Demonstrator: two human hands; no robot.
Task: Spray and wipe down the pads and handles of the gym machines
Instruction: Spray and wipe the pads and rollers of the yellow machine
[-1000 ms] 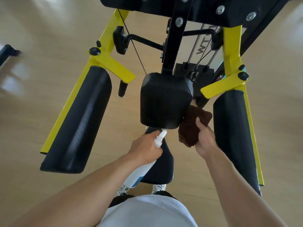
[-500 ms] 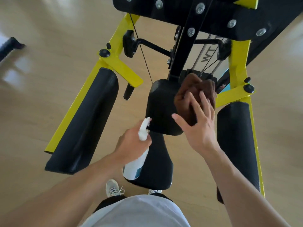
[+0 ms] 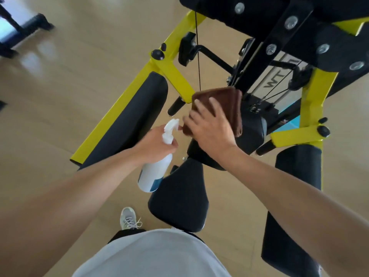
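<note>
A yellow-and-black gym machine fills the view. My right hand (image 3: 209, 126) presses a folded brown cloth (image 3: 229, 102) flat against the upper left part of the black back pad (image 3: 251, 134), fingers spread. My left hand (image 3: 157, 144) grips the neck of a white spray bottle (image 3: 153, 172) with a blue label, nozzle pointing up, just left of the pad. The black seat pad (image 3: 179, 198) lies below the back pad. Long black arm pads hang at the left (image 3: 131, 120) and right (image 3: 295, 196) on yellow arms.
Short black handles stick out at the left (image 3: 175, 105) and right (image 3: 265, 148) of the back pad. A cable (image 3: 198, 56) and the weight stack (image 3: 279, 76) sit behind it. Wooden floor (image 3: 60, 96) spreads to the left, with another machine's base (image 3: 30, 23) far left. My shoe (image 3: 127, 217) stands by the seat.
My right hand slid the cloth from the pad's right edge up and across to its upper left. The left hand with the bottle stayed beside the pad. The view leaned closer.
</note>
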